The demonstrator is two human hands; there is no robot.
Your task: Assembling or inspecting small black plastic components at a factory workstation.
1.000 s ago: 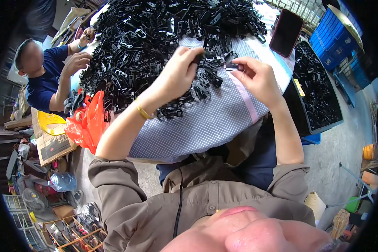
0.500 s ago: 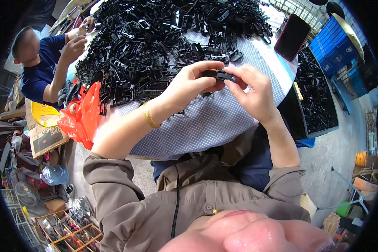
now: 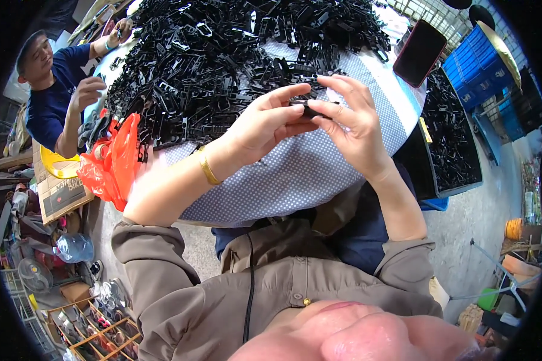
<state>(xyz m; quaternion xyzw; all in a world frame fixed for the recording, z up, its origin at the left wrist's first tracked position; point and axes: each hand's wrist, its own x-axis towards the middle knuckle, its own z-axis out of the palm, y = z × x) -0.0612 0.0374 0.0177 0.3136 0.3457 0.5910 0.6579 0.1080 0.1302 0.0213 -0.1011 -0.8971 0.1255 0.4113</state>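
Note:
Over the near part of the table, both of my hands meet at a small black part (image 3: 309, 111), mostly hidden by fingers. My left hand (image 3: 264, 127), with a gold bangle at its wrist, pinches the part's left end between thumb and curled fingers. At its right end, my right hand (image 3: 356, 131) grips with the thumb and a finger, while other fingers are raised. Just beyond the hands spreads a big heap of similar black clip-like parts (image 3: 186, 78) on a dotted cloth (image 3: 271, 186).
A red plastic bag (image 3: 119, 162) lies at the table's left edge. Across on the left, a person (image 3: 54, 90) in dark blue handles small parts. A phone (image 3: 420, 53) stands at the far right. Beside the table are a black bin of parts (image 3: 451, 138) and blue crates (image 3: 476, 66).
My right hand's upper fingers have lifted and spread, and the black part is more covered now. The co-worker's nearer hand has moved left, away from the other hand.

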